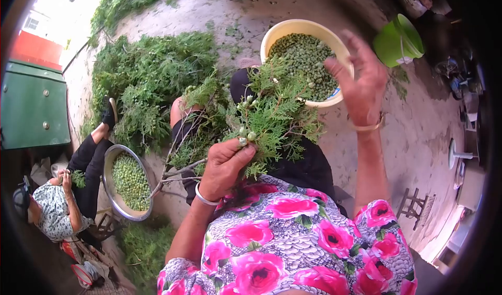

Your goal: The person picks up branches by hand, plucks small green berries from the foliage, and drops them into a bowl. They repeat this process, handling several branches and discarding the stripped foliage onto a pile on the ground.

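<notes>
My left hand point(226, 168) is closed round a leafy green branch point(274, 109) above my lap, with pale green cones by its thumb. The bare woody stems run out to the left of the wrist. My right hand point(363, 81) is raised with its fingers spread, at the right rim of a cream basin point(342, 49), and nothing shows in it. Many small green cones point(303, 52) lie inside that basin. Part of the branch overlaps the basin's lower left side.
A heap of cut greenery point(151, 81) covers the ground at the upper left. Beside a metal basin of green cones point(129, 182), another person point(60, 206) sits holding a small sprig. A green bucket point(398, 40) stands at the upper right, a small stool point(414, 207) at the right.
</notes>
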Tool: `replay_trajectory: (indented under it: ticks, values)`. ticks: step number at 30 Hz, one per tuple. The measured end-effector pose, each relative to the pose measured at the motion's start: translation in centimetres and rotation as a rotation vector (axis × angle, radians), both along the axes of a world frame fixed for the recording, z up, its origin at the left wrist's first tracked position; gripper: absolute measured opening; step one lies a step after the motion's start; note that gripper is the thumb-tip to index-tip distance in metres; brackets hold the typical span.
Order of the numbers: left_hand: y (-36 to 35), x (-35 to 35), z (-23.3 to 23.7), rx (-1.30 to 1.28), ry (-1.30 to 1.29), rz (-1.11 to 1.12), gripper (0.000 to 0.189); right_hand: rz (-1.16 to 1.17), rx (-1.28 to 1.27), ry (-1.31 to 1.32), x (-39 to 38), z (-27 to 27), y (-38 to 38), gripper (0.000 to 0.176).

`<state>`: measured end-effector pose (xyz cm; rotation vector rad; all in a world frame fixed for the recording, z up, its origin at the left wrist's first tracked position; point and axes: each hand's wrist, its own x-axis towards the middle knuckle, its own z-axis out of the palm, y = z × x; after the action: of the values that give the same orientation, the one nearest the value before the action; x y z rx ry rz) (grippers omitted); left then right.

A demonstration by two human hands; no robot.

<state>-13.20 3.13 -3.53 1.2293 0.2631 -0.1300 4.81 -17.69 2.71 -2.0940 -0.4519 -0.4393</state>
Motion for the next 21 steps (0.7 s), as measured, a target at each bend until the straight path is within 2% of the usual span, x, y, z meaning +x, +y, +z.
replay_trajectory:
  ticks: [1, 3, 5, 6, 8, 9, 12, 14, 15, 17, 18, 21]
  values:
    - [0.0, -0.1, 0.0, 0.012, 0.005, -0.008, 0.017, 0.143, 0.151, 0.254, -1.8, 0.3, 0.9, 0.051]
    - [-0.3, 0.1, 1.2, 0.059, 0.007, -0.04, 0.016, 0.515, 0.097, 0.429, -4.4, 0.3, 2.6, 0.053]
    - [0.0, 0.5, 2.0, 0.226, 0.023, -0.174, 0.01, 0.777, 0.051, 0.355, -5.9, -1.7, 4.0, 0.053]
    - [0.3, 0.4, 1.7, 0.223, 0.017, -0.189, 0.01, 0.839, 0.044, 0.293, -6.5, -3.0, 4.4, 0.05]
    - [0.5, 0.1, 1.0, 0.341, -0.037, -0.276, 0.012, 0.933, 0.024, 0.498, -6.8, -3.6, 4.2, 0.042]
    - [0.3, 0.3, 1.5, 0.347, -0.072, -0.257, 0.025, 0.924, 0.023, 0.498, -7.0, -3.6, 4.0, 0.042]
    - [0.7, 0.1, 1.3, 0.364, -0.029, -0.358, 0.024, 0.904, 0.06, 0.607, -7.7, -4.1, 3.7, 0.034]
    - [0.5, 0.3, 1.4, 0.389, -0.057, -0.385, 0.02, 0.885, 0.125, 0.467, -8.1, -5.2, 3.6, 0.022]
    - [0.4, 0.3, 1.4, 0.399, -0.074, -0.392, 0.017, 0.878, 0.126, 0.472, -8.5, -5.2, 3.5, 0.022]
    - [0.4, 0.3, 1.6, 0.409, -0.093, -0.406, 0.015, 0.823, 0.4, 0.934, -9.2, -4.9, 3.4, 0.013]
    - [0.6, 0.2, 1.7, 0.375, -0.091, -0.431, 0.014, 0.819, 0.403, 0.934, -9.0, -4.8, 3.3, 0.013]
    - [0.7, -0.1, 1.9, 0.314, -0.069, -0.435, 0.012, 0.685, 0.661, 1.116, -7.7, -4.1, 1.9, 0.012]
